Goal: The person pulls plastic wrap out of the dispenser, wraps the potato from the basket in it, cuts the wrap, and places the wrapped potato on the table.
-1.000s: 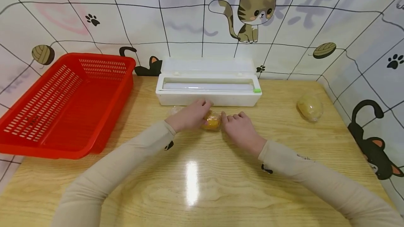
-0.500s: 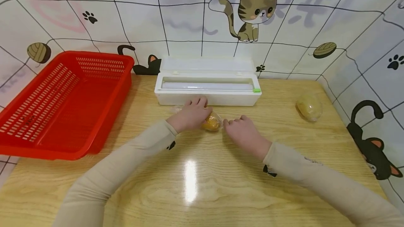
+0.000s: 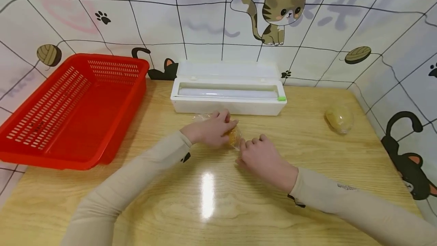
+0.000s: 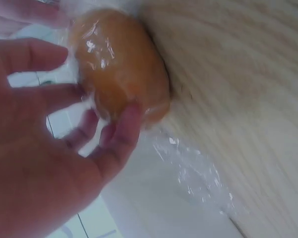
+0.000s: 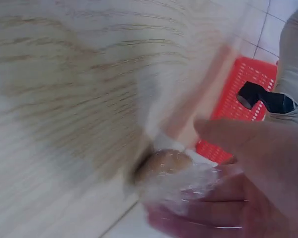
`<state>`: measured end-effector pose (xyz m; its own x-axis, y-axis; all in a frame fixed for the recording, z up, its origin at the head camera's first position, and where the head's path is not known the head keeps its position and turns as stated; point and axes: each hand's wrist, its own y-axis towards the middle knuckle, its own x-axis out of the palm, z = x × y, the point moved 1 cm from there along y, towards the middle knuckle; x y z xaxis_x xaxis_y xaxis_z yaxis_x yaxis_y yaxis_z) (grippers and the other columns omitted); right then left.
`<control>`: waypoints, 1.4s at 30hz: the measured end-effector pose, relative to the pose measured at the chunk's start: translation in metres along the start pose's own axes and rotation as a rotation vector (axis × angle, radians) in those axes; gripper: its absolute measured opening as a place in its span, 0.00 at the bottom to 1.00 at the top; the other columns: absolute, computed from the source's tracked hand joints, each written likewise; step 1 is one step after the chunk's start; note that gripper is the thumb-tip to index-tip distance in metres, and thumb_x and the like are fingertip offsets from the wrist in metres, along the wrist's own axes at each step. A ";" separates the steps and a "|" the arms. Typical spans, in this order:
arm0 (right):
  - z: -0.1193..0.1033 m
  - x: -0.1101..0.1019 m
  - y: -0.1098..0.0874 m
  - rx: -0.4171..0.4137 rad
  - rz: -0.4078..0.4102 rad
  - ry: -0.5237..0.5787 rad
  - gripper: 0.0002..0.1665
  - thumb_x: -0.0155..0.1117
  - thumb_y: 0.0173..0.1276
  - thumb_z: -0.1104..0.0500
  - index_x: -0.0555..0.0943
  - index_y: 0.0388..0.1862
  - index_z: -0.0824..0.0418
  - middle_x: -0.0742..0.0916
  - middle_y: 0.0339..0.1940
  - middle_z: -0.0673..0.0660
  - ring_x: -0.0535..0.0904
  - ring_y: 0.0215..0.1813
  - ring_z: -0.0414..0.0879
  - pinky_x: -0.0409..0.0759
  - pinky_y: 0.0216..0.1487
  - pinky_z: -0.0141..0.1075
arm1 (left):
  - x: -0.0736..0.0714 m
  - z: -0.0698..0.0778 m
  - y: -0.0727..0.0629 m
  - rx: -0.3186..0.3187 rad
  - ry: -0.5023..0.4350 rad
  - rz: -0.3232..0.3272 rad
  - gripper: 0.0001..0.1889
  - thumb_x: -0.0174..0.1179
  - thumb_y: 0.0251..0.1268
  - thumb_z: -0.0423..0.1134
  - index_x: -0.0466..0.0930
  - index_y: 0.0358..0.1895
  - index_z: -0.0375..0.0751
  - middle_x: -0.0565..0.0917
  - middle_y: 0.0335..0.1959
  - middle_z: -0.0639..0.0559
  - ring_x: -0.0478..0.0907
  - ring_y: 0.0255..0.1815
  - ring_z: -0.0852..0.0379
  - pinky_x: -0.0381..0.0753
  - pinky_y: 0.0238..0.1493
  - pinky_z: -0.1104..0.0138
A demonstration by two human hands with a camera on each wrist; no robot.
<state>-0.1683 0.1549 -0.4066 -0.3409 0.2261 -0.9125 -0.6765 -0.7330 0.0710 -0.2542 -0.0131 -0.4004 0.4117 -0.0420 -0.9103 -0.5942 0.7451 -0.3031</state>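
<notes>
An orange-coloured, rounded food item (image 4: 121, 64) wrapped in clear cling film lies on the table, its exact kind unclear. My left hand (image 3: 211, 129) holds it from the left; the left wrist view has the thumb and fingers curved against its side. Loose cling film (image 4: 193, 171) trails from it along the tabletop. At its near right side, my right hand (image 3: 264, 160) has curled fingers at the film's edge. In the blurred right wrist view, crumpled film (image 5: 181, 186) lies against those fingers, and the thumb stands apart from them.
Behind the hands is a white cling film dispenser (image 3: 228, 107), lid raised, film roll (image 3: 228, 93) inside. A red plastic basket (image 3: 102, 124) stands at the left. To the right lies a yellowish film-wrapped item (image 3: 339, 118). A patterned covering (image 3: 205, 22) backs the wooden table (image 3: 164, 208).
My right hand has moved nearer to me, and film now reaches its fingertips. The fingers of my left hand have slid further right over the orange item, covering more of it.
</notes>
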 end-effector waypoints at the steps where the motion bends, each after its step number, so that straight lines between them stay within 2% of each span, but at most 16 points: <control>1: 0.000 -0.001 -0.001 0.009 0.016 0.006 0.31 0.67 0.61 0.39 0.84 0.45 0.66 0.84 0.25 0.55 0.80 0.26 0.48 0.74 0.30 0.38 | 0.000 -0.002 -0.001 0.012 -0.012 0.004 0.30 0.47 0.74 0.42 0.54 0.75 0.38 0.57 0.53 0.45 0.55 0.52 0.47 0.63 0.51 0.61; 4: -0.002 0.005 -0.001 0.018 0.110 -0.026 0.37 0.69 0.55 0.34 0.83 0.44 0.67 0.84 0.25 0.56 0.79 0.25 0.48 0.73 0.29 0.38 | -0.001 -0.004 -0.003 0.052 -0.026 0.027 0.28 0.48 0.75 0.42 0.57 0.74 0.36 0.58 0.52 0.43 0.56 0.52 0.46 0.63 0.51 0.60; 6: -0.005 0.010 0.003 0.037 0.132 -0.052 0.30 0.70 0.59 0.40 0.83 0.40 0.67 0.82 0.22 0.55 0.78 0.23 0.47 0.75 0.28 0.38 | -0.001 -0.004 -0.003 0.075 -0.012 0.051 0.28 0.49 0.75 0.43 0.59 0.72 0.34 0.59 0.51 0.42 0.57 0.51 0.45 0.63 0.51 0.59; 8: -0.006 0.014 0.007 0.079 0.105 0.001 0.19 0.70 0.60 0.50 0.82 0.34 0.67 0.79 0.16 0.54 0.74 0.17 0.45 0.74 0.23 0.37 | -0.002 -0.002 -0.003 0.085 0.000 0.066 0.28 0.49 0.75 0.43 0.60 0.72 0.33 0.60 0.50 0.42 0.57 0.50 0.45 0.63 0.51 0.59; 11: 0.002 0.015 0.011 0.194 -0.016 0.260 0.07 0.65 0.63 0.62 0.79 0.27 0.63 0.73 0.12 0.50 0.68 0.15 0.41 0.70 0.16 0.35 | -0.001 -0.002 -0.002 0.101 0.013 0.077 0.27 0.50 0.75 0.42 0.61 0.71 0.32 0.60 0.50 0.42 0.57 0.50 0.45 0.64 0.51 0.59; 14: 0.015 0.017 0.012 0.316 -0.075 0.644 0.10 0.64 0.63 0.63 0.77 0.23 0.61 0.73 0.13 0.48 0.67 0.16 0.40 0.68 0.15 0.34 | 0.000 -0.002 -0.002 0.109 0.014 0.087 0.26 0.51 0.75 0.41 0.62 0.70 0.32 0.60 0.49 0.42 0.58 0.49 0.44 0.64 0.52 0.59; 16: 0.024 0.019 0.012 0.360 -0.102 0.866 0.09 0.64 0.65 0.63 0.80 0.25 0.63 0.78 0.15 0.48 0.70 0.18 0.39 0.71 0.19 0.34 | 0.001 -0.002 -0.002 0.109 0.008 0.092 0.27 0.51 0.75 0.41 0.62 0.71 0.32 0.60 0.49 0.42 0.58 0.49 0.45 0.65 0.52 0.58; 19: 0.033 0.024 0.011 0.430 -0.203 1.149 0.09 0.61 0.67 0.62 0.83 0.34 0.69 0.84 0.22 0.50 0.75 0.21 0.39 0.75 0.24 0.34 | 0.002 -0.002 -0.003 0.104 0.009 0.101 0.27 0.52 0.75 0.42 0.62 0.71 0.33 0.61 0.50 0.42 0.58 0.49 0.45 0.65 0.52 0.59; 22: 0.040 0.027 0.010 0.494 -0.318 1.357 0.12 0.58 0.68 0.63 0.82 0.39 0.73 0.83 0.22 0.52 0.75 0.23 0.39 0.75 0.27 0.34 | 0.003 -0.001 -0.003 0.104 0.012 0.109 0.27 0.53 0.74 0.42 0.64 0.70 0.34 0.61 0.49 0.43 0.59 0.49 0.45 0.65 0.52 0.59; 26: 0.045 0.030 0.008 0.560 -0.425 1.608 0.12 0.56 0.68 0.65 0.82 0.36 0.75 0.82 0.20 0.51 0.76 0.24 0.38 0.76 0.28 0.31 | 0.004 0.002 -0.002 0.116 0.003 0.116 0.25 0.55 0.72 0.42 0.66 0.68 0.35 0.61 0.48 0.44 0.58 0.48 0.46 0.65 0.51 0.60; 30: 0.045 0.035 0.007 0.696 -0.505 1.815 0.11 0.55 0.67 0.66 0.79 0.38 0.75 0.85 0.24 0.54 0.81 0.26 0.38 0.79 0.28 0.29 | 0.005 0.005 -0.001 0.130 0.002 0.118 0.26 0.56 0.71 0.42 0.67 0.68 0.35 0.61 0.48 0.44 0.59 0.47 0.46 0.66 0.51 0.60; 33: 0.044 0.038 0.007 0.761 -0.523 1.828 0.11 0.55 0.65 0.64 0.79 0.38 0.73 0.84 0.24 0.54 0.80 0.26 0.39 0.79 0.27 0.29 | 0.006 0.008 0.000 0.147 0.001 0.118 0.27 0.57 0.71 0.42 0.66 0.68 0.34 0.61 0.48 0.43 0.60 0.46 0.46 0.67 0.51 0.59; 35: 0.046 0.039 0.007 0.729 -0.540 1.770 0.11 0.56 0.64 0.62 0.80 0.37 0.70 0.84 0.24 0.53 0.79 0.26 0.39 0.79 0.28 0.30 | 0.007 0.009 0.001 0.155 -0.004 0.115 0.27 0.57 0.71 0.42 0.66 0.68 0.34 0.61 0.49 0.42 0.60 0.45 0.46 0.66 0.51 0.59; 38: 0.052 0.034 0.005 0.598 -0.565 1.617 0.12 0.57 0.66 0.58 0.81 0.34 0.68 0.81 0.23 0.51 0.81 0.30 0.42 0.80 0.32 0.34 | 0.007 0.008 0.001 0.148 -0.010 0.107 0.28 0.56 0.71 0.43 0.65 0.69 0.35 0.60 0.48 0.43 0.59 0.45 0.46 0.66 0.51 0.60; 40: 0.057 0.027 0.003 0.473 -0.535 1.455 0.14 0.57 0.67 0.56 0.82 0.34 0.66 0.82 0.24 0.50 0.81 0.31 0.43 0.79 0.35 0.37 | 0.007 0.007 0.001 0.143 -0.002 0.100 0.28 0.56 0.72 0.44 0.64 0.70 0.36 0.60 0.48 0.44 0.59 0.45 0.47 0.66 0.50 0.60; 42: 0.060 0.018 0.000 0.351 -0.478 1.284 0.14 0.57 0.69 0.55 0.83 0.36 0.65 0.82 0.25 0.50 0.80 0.31 0.43 0.78 0.35 0.38 | 0.008 0.006 0.000 0.145 0.010 0.089 0.28 0.54 0.73 0.44 0.61 0.73 0.42 0.60 0.49 0.44 0.58 0.45 0.47 0.65 0.48 0.61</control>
<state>-0.2139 0.1975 -0.3988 0.6580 -0.4681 -0.5899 -0.7456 -0.5149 -0.4231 -0.2468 -0.0087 -0.4057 0.3552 0.0222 -0.9345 -0.5215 0.8344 -0.1783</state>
